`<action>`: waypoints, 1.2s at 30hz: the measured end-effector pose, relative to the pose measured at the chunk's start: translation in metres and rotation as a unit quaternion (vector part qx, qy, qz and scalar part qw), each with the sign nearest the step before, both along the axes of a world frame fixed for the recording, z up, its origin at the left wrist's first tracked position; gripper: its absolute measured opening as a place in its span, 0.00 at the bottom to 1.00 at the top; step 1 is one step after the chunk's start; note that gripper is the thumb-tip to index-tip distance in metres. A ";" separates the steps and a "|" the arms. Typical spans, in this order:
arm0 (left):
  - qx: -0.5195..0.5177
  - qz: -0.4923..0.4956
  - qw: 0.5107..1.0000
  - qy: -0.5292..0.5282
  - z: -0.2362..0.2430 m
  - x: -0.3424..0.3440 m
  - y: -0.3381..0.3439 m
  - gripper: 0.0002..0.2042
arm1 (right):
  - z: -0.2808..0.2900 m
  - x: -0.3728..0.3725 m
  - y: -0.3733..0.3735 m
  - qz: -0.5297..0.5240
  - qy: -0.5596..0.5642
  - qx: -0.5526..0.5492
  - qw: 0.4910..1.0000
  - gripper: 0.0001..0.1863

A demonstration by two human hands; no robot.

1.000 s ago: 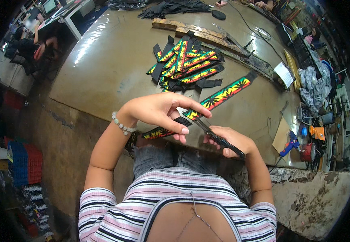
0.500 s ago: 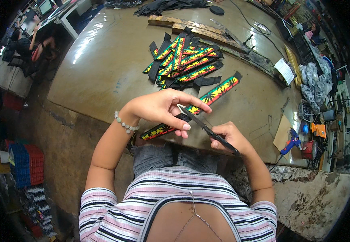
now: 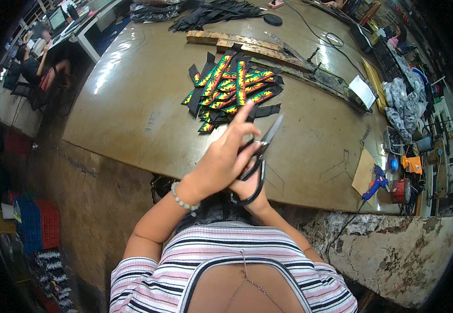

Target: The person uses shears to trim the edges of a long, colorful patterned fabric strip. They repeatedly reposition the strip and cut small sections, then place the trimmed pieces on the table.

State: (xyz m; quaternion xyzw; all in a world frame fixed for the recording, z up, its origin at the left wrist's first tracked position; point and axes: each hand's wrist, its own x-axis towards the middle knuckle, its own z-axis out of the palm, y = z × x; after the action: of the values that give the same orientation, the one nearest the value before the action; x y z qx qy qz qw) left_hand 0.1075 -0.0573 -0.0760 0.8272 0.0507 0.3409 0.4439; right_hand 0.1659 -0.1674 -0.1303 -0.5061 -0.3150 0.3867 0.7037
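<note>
Scissors (image 3: 271, 133) with black handles are in my right hand (image 3: 252, 192), which is partly hidden behind my left hand; the blades point up and to the right. My left hand (image 3: 221, 159) is beside the scissors, its index finger stretched toward the pile and the other fingers loosely bent. No strip shows in it; whether its thumb touches the scissors I cannot tell. Just beyond lies a heap of black strap pieces (image 3: 213, 78) with green, yellow and red leaf-pattern bands. One patterned strip (image 3: 241, 83) lies upright across the top, close to my index fingertip.
Behind the heap lie long wooden bars (image 3: 237, 41) and a metal rail. Black straps (image 3: 216, 13) and a round black disc (image 3: 273, 20) are at the table's far side. A blue glue gun (image 3: 377, 182) and bagged items (image 3: 401, 99) stand at right. A person (image 3: 33, 65) sits far left.
The patterned strip has left my left hand, and a strip now lies across the heap's top. My hands have come together, and the scissors have swung to point up and right.
</note>
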 end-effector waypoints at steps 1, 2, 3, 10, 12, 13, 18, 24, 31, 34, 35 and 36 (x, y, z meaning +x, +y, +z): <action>-0.017 -0.006 1.000 -0.020 0.000 -0.005 -0.005 0.21 | 0.002 0.004 0.009 -0.133 -0.261 -0.060 0.954 0.36; -0.042 -0.036 0.998 -0.011 0.000 -0.009 -0.008 0.21 | 0.007 0.013 0.006 -0.096 -0.097 -0.022 0.990 0.28; 0.005 -0.035 0.999 0.029 0.000 -0.019 -0.004 0.15 | 0.012 0.023 0.003 -0.117 -0.031 -0.005 0.993 0.23; -0.058 -0.134 0.981 0.130 0.004 -0.047 0.031 0.07 | 0.016 0.076 -0.029 -0.055 0.077 0.110 0.989 0.15; -0.123 -0.155 0.973 0.117 0.018 -0.046 0.046 0.10 | 0.015 0.074 -0.041 0.091 0.010 0.095 0.991 0.31; -0.216 -0.172 0.952 0.133 0.026 -0.049 0.053 0.12 | 0.017 0.075 -0.049 0.146 -0.011 -0.039 0.988 0.33; -0.189 -0.220 0.933 0.215 0.053 -0.053 0.084 0.26 | 0.031 0.087 -0.069 0.323 -0.278 -0.132 0.895 0.36; -0.221 -0.287 0.884 0.296 0.033 -0.039 0.077 0.28 | 0.041 0.091 -0.053 0.396 -0.286 -0.160 0.858 0.39; -0.275 -0.335 0.847 0.308 0.018 -0.031 0.084 0.29 | 0.050 0.095 -0.043 0.407 -0.324 -0.131 0.844 0.34; -0.257 -0.335 0.856 0.299 0.016 -0.030 0.086 0.29 | 0.055 0.091 -0.045 0.388 -0.248 -0.197 0.865 0.31; -0.247 -0.333 0.860 0.296 0.016 -0.029 0.087 0.29 | 0.057 0.090 -0.048 0.374 -0.197 -0.266 0.866 0.30; -0.234 -0.323 0.868 0.297 0.016 -0.028 0.087 0.29 | 0.059 0.088 -0.051 0.358 -0.145 -0.332 0.861 0.29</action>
State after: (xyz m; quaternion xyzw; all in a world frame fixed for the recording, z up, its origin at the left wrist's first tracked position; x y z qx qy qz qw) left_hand 0.0794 0.0300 -0.0598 0.7315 -0.0111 -0.1051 0.6736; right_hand 0.2541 -0.2180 -0.0716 -0.6125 -0.4260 0.6156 0.2538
